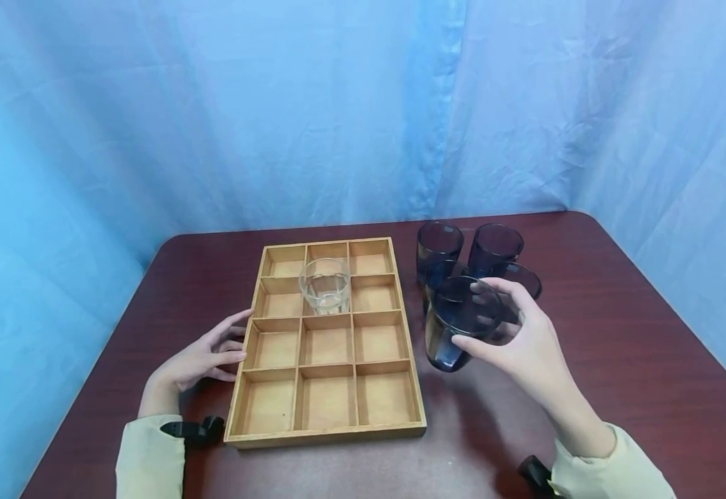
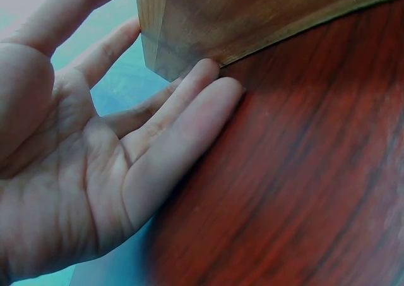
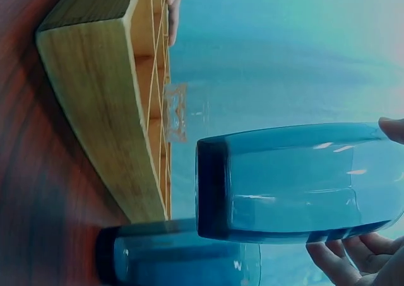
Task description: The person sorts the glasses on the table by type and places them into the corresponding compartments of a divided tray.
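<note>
My right hand [image 1: 528, 339] grips a dark blue drinking glass [image 1: 442, 339] near its rim, thumb on one side and fingers on the other. In the right wrist view this glass [image 3: 297, 185] is raised off the table, its thick base level with the box's top. My left hand [image 1: 197, 357] rests its extended fingertips along the left side of a shallow wooden box [image 1: 325, 436] divided into compartments. A clear glass [image 1: 326, 287] stands upright in the box, in the middle column of the second row from the back, rising above the dividers.
Several more dark blue glasses stand grouped right of the box, among them one at the back left [image 1: 439, 244] and one at the back right [image 1: 496, 242]. The reddish-brown table [image 1: 637, 360] ends at the back against a blue curtain [image 1: 313, 125].
</note>
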Demonstrator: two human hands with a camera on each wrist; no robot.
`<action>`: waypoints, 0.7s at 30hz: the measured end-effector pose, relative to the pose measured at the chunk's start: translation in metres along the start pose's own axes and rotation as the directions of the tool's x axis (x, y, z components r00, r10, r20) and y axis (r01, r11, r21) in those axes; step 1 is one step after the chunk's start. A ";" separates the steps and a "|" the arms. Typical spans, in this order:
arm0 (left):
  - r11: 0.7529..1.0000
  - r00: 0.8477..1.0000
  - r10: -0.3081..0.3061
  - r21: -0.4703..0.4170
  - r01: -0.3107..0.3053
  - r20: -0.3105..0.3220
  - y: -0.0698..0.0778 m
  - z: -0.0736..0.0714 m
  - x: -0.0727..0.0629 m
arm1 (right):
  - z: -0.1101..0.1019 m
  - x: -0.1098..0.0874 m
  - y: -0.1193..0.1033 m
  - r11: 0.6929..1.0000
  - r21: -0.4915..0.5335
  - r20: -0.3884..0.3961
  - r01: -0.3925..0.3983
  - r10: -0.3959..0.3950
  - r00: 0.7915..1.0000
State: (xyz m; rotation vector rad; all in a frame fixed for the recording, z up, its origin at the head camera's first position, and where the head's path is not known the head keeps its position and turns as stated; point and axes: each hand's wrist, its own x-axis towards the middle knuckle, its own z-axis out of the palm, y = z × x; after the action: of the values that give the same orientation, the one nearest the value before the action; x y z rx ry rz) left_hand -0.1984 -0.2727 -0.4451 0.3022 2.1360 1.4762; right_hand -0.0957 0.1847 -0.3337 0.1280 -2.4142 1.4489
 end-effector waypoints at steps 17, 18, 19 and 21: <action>1.000 1.000 0.008 0.001 -0.008 -0.006 -0.003 -0.001 0.000 | 0.036 0.025 -0.007 0.999 0.036 0.047 -0.029 0.028 0.998; 1.000 1.000 0.009 0.000 -0.009 -0.005 -0.003 -0.001 0.000 | 0.038 0.026 -0.008 0.999 0.033 0.046 -0.031 0.029 0.999; 1.000 1.000 0.011 0.000 -0.011 -0.004 -0.002 -0.001 0.000 | 0.041 0.028 -0.008 0.999 0.030 0.044 -0.032 0.031 0.999; 1.000 1.000 0.012 -0.001 -0.012 -0.003 -0.002 -0.001 0.000 | 0.045 0.030 -0.008 0.999 0.034 0.039 -0.028 0.027 0.999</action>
State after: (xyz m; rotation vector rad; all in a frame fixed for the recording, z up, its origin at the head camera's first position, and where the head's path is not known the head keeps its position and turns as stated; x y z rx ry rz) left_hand -0.1991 -0.2738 -0.4467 0.3131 2.1396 1.4846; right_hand -0.1322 0.1441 -0.3370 0.1325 -2.4318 1.5141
